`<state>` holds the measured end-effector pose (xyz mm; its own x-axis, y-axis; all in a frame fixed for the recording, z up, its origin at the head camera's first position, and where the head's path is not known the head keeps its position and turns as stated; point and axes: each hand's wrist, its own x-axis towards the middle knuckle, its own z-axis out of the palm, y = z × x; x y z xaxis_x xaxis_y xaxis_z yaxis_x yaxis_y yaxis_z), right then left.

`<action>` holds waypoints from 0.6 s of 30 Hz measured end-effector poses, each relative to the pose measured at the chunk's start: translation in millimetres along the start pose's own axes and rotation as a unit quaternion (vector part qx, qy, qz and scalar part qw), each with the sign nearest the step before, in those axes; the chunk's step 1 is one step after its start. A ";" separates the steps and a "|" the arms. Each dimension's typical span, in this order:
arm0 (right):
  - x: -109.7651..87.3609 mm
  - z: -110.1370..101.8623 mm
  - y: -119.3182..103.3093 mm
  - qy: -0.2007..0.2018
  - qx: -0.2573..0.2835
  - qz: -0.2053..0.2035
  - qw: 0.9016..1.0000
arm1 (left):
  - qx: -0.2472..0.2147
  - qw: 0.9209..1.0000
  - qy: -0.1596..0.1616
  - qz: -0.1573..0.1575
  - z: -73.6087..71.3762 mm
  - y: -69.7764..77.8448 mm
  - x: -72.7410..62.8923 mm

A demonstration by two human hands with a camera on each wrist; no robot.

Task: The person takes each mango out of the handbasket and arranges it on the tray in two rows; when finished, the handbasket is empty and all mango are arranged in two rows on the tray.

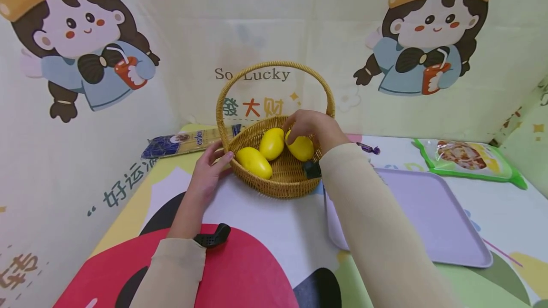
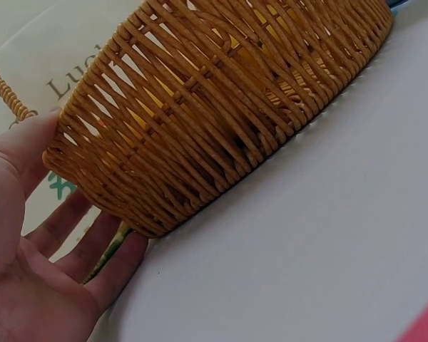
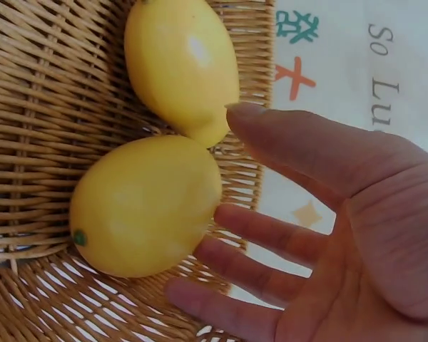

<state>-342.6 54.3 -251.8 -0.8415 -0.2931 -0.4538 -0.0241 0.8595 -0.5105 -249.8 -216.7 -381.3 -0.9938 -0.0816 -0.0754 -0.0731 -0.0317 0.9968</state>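
A wicker basket (image 1: 295, 189) with a tall hooped handle stands against the backdrop. Inside lie three yellow lemons: one at the left (image 1: 254, 162), one in the middle (image 1: 271, 144) and one at the right (image 1: 301, 149). My left hand (image 1: 207, 170) holds the basket's left side, its thumb at the rim and its fingers along the outer wall. Over the basket's right part, my right hand (image 1: 311, 125) reaches down to the right lemon. In the right wrist view its fingers (image 3: 264, 231) extend at that lemon's edge, while the thumb is near the middle lemon (image 3: 182, 68).
A lilac tray (image 1: 428, 217) lies to the right, partly under the right sleeve. Behind it is a green-edged food packet (image 1: 468, 159), with a small purple-wrapped sweet (image 1: 370, 148) nearby. A blue and clear packet (image 1: 188, 141) lies left of the basket.
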 end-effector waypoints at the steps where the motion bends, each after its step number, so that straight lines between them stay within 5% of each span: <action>1: 1.6 1.0 0.4 0.004 -0.003 0.002 1.000 | -0.001 1.000 0.000 0.000 -0.2 -0.3 0.4; 9: 8.9 7.9 2.7 0.018 -0.048 0.010 0.999 | 0.000 1.000 0.002 0.004 -0.6 -1.1 2.6; 18: 11.9 9.0 6.3 -0.023 0.000 0.011 1.000 | 0.003 1.000 0.003 0.003 -2.1 -1.3 2.6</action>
<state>-347.9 52.5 -267.0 -0.8161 -0.2933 -0.4979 -0.0057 0.8657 -0.5006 -252.1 -219.0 -382.9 -0.9938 -0.0876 -0.0686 -0.0667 -0.0250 0.9975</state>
